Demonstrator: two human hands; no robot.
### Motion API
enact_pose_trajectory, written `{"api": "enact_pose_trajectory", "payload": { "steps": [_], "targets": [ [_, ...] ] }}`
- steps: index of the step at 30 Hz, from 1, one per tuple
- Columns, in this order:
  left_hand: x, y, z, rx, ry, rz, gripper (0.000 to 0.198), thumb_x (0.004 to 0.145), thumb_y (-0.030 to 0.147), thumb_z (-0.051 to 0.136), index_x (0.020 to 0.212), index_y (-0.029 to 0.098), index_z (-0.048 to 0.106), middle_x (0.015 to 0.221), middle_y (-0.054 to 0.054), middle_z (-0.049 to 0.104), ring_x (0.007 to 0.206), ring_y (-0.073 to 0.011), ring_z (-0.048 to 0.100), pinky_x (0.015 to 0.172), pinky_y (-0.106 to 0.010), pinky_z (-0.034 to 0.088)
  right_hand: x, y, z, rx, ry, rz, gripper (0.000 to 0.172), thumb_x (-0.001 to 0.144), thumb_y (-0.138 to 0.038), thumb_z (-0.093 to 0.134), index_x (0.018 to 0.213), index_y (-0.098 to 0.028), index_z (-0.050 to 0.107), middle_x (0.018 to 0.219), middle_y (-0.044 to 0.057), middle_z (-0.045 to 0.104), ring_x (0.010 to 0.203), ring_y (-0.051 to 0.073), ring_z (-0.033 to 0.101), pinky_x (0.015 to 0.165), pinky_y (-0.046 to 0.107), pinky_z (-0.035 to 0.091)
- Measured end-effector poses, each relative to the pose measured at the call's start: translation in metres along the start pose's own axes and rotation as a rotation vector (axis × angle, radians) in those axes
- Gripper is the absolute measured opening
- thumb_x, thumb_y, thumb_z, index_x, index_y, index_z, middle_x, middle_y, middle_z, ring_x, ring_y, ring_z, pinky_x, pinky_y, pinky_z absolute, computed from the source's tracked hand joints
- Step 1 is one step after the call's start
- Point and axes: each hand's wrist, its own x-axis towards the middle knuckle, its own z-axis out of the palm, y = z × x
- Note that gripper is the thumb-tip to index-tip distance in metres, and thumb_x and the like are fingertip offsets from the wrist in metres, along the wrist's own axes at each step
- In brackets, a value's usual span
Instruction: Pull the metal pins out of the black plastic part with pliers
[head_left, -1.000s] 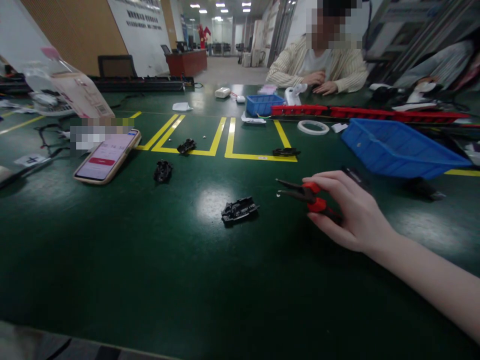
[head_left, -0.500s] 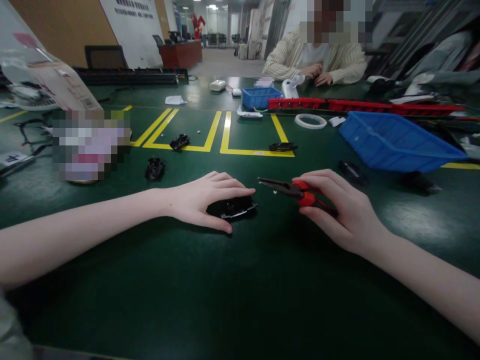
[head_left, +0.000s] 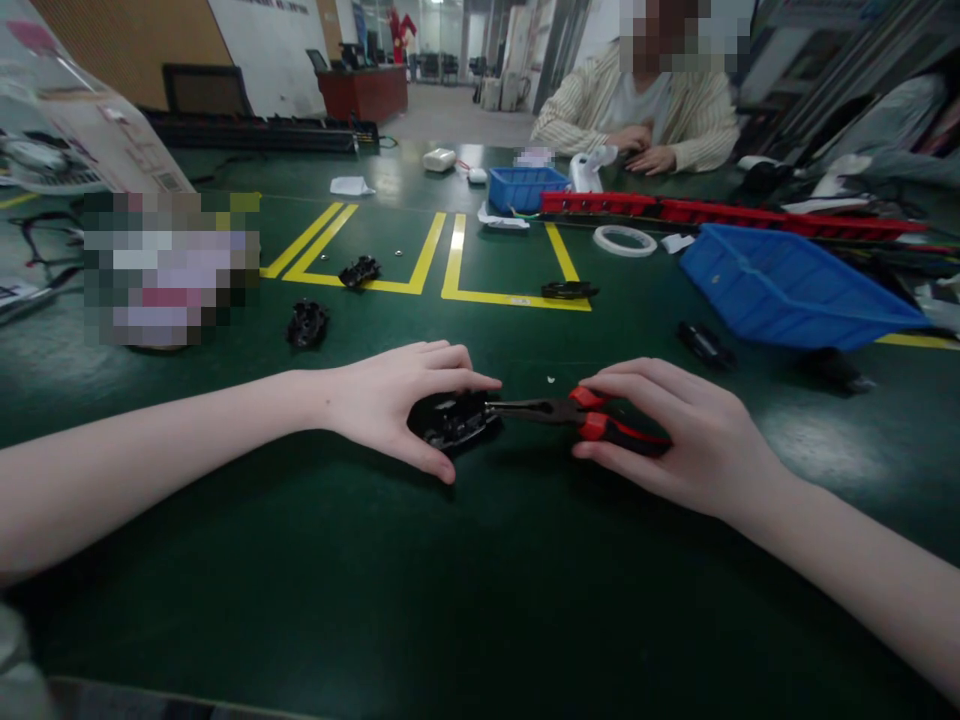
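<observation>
Head view: left hand (head_left: 390,400) pinches black housing (head_left: 450,422); right hand (head_left: 675,435) clasps needle-nose pliers (head_left: 570,412), tips at the housing's 3 o'clock; brace firmly on bench (head_left: 450,600).

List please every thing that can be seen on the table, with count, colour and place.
black plastic part: 1, black, table centre, under the left hand
pliers: 1, red handles, dark nose touching that part
loose black parts: 4, black, near the yellow lines and by the large bin
large bin: 1, blue, right
small bin: 1, blue, far centre
ring: 1, white, beside the large bin
table: 1, green, yellow lines
seated person: 1, striped sleeves, far side
left hand: grip on the black part
right hand: grip on the pliers
</observation>
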Motion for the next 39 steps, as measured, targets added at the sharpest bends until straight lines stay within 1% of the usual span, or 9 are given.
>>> {"api": "enact_pose_trajectory", "payload": {
  "steps": [3,6,9,12,16,19,23,33,39],
  "targets": [
    [0.000,-0.002,-0.004,-0.046,-0.036,-0.015,0.086,0.072,0.063,0.080,0.141,0.021,0.051,0.105,-0.006,0.059,0.092,-0.0218,0.057,0.077,-0.029,0.045,-0.002,-0.002,0.001,0.036,0.011,-0.025,0.040,0.088,-0.046,0.067,0.118,-0.022,0.057,0.113,0.013,0.067,0.097,0.025,0.068,0.079,0.039,0.057],
    [0.002,-0.004,-0.004,-0.051,-0.023,-0.028,0.085,0.064,0.068,0.082,0.132,0.022,0.057,0.096,-0.002,0.058,0.084,-0.0198,0.056,0.075,-0.029,0.042,-0.003,-0.006,0.003,0.048,0.011,-0.046,0.042,0.089,-0.047,0.066,0.121,-0.022,0.056,0.114,0.013,0.066,0.098,0.025,0.066,0.081,0.039,0.056],
    [0.005,-0.002,-0.002,-0.013,-0.024,-0.031,0.087,0.059,0.076,0.079,0.122,0.020,0.059,0.093,-0.002,0.058,0.079,-0.0192,0.055,0.071,-0.028,0.039,-0.003,-0.008,0.006,0.034,0.000,-0.069,0.045,0.092,-0.046,0.061,0.130,-0.023,0.055,0.111,0.012,0.066,0.094,0.025,0.065,0.077,0.039,0.055],
    [0.007,0.002,-0.001,0.040,-0.033,-0.030,0.089,0.059,0.081,0.075,0.120,0.019,0.058,0.096,-0.004,0.061,0.081,-0.0208,0.055,0.071,-0.028,0.038,-0.003,-0.007,0.008,0.007,-0.019,-0.105,0.044,0.094,-0.044,0.059,0.132,-0.023,0.055,0.110,0.012,0.064,0.092,0.024,0.063,0.075,0.040,0.054],
    [0.009,0.007,-0.002,0.091,-0.050,0.004,0.087,0.066,0.079,0.072,0.127,0.019,0.056,0.109,-0.007,0.063,0.091,-0.0234,0.058,0.076,-0.029,0.040,-0.002,-0.007,0.007,0.018,-0.023,-0.087,0.043,0.093,-0.041,0.060,0.132,-0.024,0.056,0.112,0.012,0.064,0.093,0.024,0.063,0.076,0.040,0.054],
    [0.009,0.007,-0.002,0.149,-0.050,0.045,0.088,0.069,0.077,0.072,0.136,0.022,0.055,0.103,-0.005,0.061,0.088,-0.0222,0.058,0.073,-0.028,0.038,0.000,-0.009,0.003,0.098,-0.038,-0.013,0.045,0.094,-0.039,0.060,0.137,-0.026,0.054,0.116,0.011,0.064,0.097,0.024,0.064,0.078,0.039,0.055],
    [0.010,0.006,-0.003,0.181,-0.070,0.057,0.087,0.071,0.077,0.071,0.136,0.023,0.056,0.099,-0.004,0.059,0.085,-0.0208,0.056,0.069,-0.028,0.037,0.000,-0.015,-0.004,0.193,-0.105,0.075,0.042,0.093,-0.040,0.062,0.133,-0.028,0.059,0.116,0.009,0.065,0.097,0.022,0.065,0.078,0.037,0.056],
    [0.011,0.004,-0.004,0.210,-0.096,0.073,0.085,0.075,0.078,0.066,0.139,0.023,0.054,0.101,-0.006,0.058,0.085,-0.0211,0.055,0.067,-0.027,0.036,0.004,-0.020,-0.007,0.193,-0.165,0.101,0.041,0.093,-0.045,0.060,0.130,-0.026,0.064,0.112,0.009,0.069,0.095,0.024,0.067,0.077,0.040,0.057],
    [0.010,0.003,-0.003,0.229,-0.096,0.083,0.086,0.076,0.077,0.064,0.143,0.025,0.051,0.099,-0.005,0.058,0.082,-0.0206,0.054,0.067,-0.027,0.035,0.005,-0.019,-0.015,0.183,-0.179,0.184,0.041,0.092,-0.047,0.061,0.127,-0.028,0.067,0.112,0.010,0.069,0.093,0.025,0.068,0.078,0.041,0.057]
  ]
}}
